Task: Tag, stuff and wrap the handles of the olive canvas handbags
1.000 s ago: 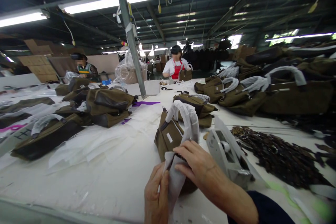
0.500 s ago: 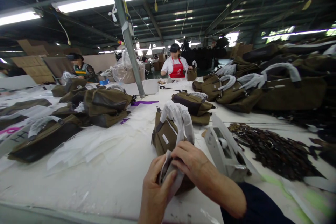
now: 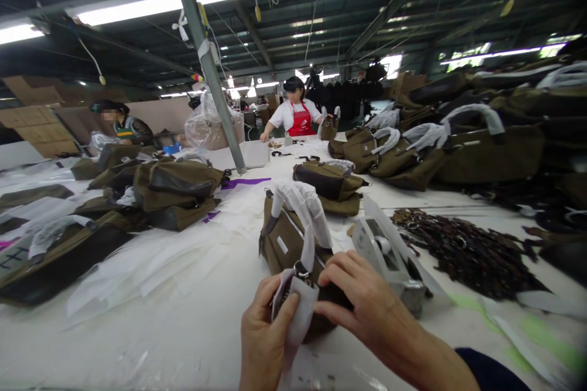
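Observation:
An olive handbag (image 3: 277, 235) with dark trim stands on the white table in front of me, its handles (image 3: 305, 201) wrapped in white paper. At its near end, my left hand (image 3: 268, 324) pinches a folded piece of white tissue paper (image 3: 302, 308) around a dark piece that hangs by a metal ring (image 3: 301, 269). What the paper covers is mostly hidden. My right hand (image 3: 355, 293) is just to the right of the paper, thumb and fingers apart, with the fingertips close to its edge.
A tape dispenser (image 3: 383, 250) stands to the right, beside a heap of dark straps (image 3: 463, 250). Olive bags are piled left (image 3: 178, 189) and right (image 3: 495, 156). White paper sheets (image 3: 151, 256) lie at left. Across the table are two co-workers, one in a red apron (image 3: 301, 119).
My right hand has let go of the paper and moved right, its fingers opening. The metal ring now shows. My left hand keeps its pinch, and the view has shifted slightly.

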### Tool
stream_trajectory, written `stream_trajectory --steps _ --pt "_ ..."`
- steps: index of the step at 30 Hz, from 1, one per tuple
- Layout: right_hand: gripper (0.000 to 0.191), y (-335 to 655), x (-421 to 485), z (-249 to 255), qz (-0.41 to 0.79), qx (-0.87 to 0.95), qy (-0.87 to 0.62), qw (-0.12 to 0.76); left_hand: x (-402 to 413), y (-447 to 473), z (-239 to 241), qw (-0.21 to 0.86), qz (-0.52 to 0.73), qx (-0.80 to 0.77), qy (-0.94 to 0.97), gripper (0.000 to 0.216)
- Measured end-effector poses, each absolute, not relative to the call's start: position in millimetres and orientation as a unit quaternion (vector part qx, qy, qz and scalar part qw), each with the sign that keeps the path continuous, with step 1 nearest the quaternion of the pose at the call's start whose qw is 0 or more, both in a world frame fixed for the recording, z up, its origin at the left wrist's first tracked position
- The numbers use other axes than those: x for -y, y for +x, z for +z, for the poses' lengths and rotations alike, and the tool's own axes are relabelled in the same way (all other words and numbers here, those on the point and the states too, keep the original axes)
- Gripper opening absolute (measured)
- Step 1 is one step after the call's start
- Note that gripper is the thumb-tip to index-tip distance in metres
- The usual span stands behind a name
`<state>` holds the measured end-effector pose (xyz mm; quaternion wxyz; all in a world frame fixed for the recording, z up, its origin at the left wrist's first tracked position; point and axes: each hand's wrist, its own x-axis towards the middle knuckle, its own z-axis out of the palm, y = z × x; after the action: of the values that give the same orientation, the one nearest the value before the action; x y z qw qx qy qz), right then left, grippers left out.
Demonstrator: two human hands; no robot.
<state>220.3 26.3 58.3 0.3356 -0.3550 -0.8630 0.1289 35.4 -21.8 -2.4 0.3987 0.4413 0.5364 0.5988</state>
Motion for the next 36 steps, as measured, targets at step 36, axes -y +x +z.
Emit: stream_trajectory --steps 36 --pt "0.042 141 8 -7 0.566 0.438 -0.421 0.557 38 38 -12 -0.047 0.514 -0.567 0.642 0.034"
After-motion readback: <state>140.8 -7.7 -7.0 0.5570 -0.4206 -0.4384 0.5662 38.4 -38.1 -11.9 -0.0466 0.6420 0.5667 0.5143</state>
